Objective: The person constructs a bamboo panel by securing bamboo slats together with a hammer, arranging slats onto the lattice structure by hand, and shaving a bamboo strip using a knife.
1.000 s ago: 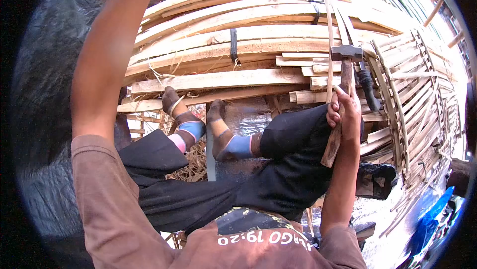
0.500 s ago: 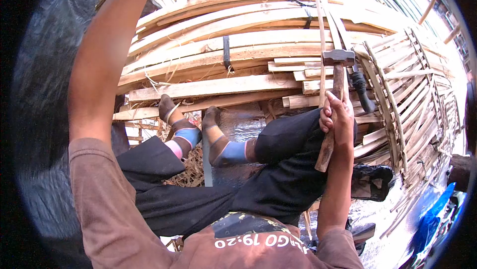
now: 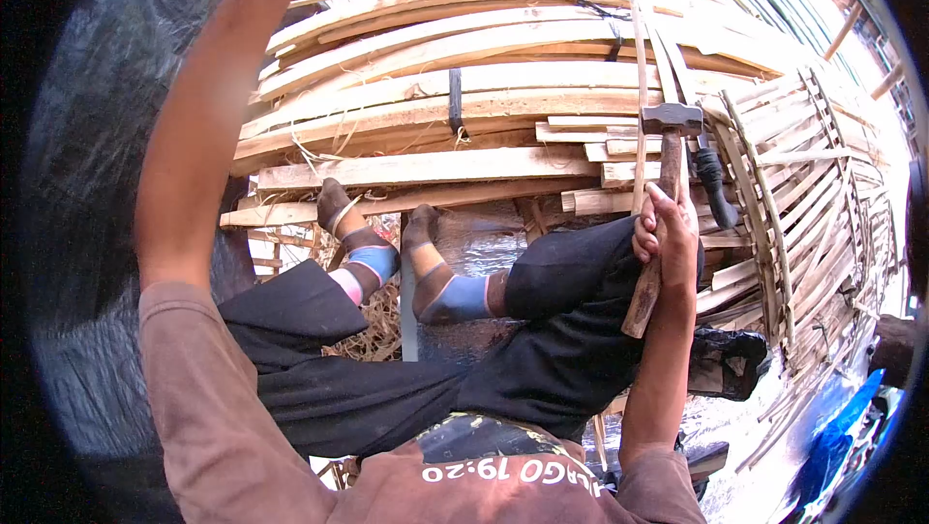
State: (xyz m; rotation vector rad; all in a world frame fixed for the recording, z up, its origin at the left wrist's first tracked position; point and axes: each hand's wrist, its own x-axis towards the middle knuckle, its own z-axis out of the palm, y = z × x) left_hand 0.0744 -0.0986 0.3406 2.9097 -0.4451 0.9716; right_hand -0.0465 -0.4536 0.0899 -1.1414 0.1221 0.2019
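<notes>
My right hand (image 3: 668, 226) is closed around the wooden handle of a hammer (image 3: 672, 120), above my right knee. The hammer stands with its metal head pointing away from me and its handle end near my forearm. Long thin wooden strips (image 3: 641, 74) run from the far side down to the same hand, and I cannot tell whether the fingers grip them too. A dark-handled tool (image 3: 713, 185) lies just right of the hammer. My left arm reaches up past the top edge, so its hand is out of sight.
Stacked wooden slats (image 3: 416, 171), some tied with black bands, lie across in front of my feet. A slatted wooden frame (image 3: 774, 205) stands at the right. Dark plastic sheeting (image 3: 87, 234) hangs at the left, and a blue plastic item (image 3: 837, 437) lies lower right.
The view has shifted a little, so the slats, hammer and my right hand appear slightly further right and lower. The right hand keeps its grip on the hammer.
</notes>
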